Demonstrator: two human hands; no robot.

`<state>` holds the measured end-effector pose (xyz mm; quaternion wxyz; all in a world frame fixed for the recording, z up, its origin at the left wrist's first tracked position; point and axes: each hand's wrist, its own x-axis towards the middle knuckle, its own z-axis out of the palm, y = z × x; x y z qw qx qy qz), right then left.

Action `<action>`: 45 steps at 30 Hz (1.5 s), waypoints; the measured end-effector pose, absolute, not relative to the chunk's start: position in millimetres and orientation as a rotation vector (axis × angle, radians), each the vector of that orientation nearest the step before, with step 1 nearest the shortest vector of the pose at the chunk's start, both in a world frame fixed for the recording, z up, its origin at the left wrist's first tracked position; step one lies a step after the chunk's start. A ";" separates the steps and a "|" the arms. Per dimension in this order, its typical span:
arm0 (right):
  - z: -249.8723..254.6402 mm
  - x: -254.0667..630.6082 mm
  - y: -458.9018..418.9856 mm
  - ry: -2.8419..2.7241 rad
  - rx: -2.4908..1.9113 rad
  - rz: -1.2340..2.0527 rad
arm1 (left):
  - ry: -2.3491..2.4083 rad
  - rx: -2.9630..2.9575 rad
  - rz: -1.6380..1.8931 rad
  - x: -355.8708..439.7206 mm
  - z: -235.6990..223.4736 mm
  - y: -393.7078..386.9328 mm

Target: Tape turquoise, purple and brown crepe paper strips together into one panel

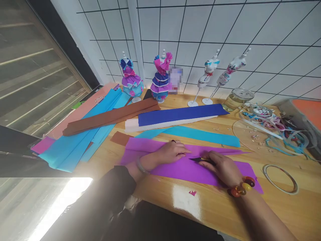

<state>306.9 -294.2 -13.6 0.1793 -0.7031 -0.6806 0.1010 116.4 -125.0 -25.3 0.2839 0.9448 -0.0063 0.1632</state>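
Observation:
A sheet of purple crepe paper (175, 170) lies across the table in front of me, with a narrow strip parting from its upper right side. My left hand (173, 152) rests on the sheet, palm down, its fingers stretched out to the right. In my right hand (222, 165) is a pair of black scissors (197, 159), closed round by my fingers. The scissors' dark tip points left, close to my left fingertips; their handles are hidden in the hand. Just beyond the sheet lies a light blue paper strip (203, 135).
Brown (112, 115), dark blue (180, 114) and bright blue paper (67, 150) lie behind and left. Two dressed mini mannequins (160, 80) and two undressed ones (209, 72) stand by the wall. Rightward are a glass jar (238, 99), tangled ribbons (273, 124) and a ring-shaped roll (280, 179).

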 end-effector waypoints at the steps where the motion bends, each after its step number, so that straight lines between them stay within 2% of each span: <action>1: -13.6 306.2 -293.3 -1.927 -1.981 0.289 | -0.016 2.528 0.437 116.2 -24.5 -125.3; 45: -15.5 295.6 -282.5 -1.981 -1.919 0.266 | 0.026 2.511 0.413 114.9 -20.0 -126.3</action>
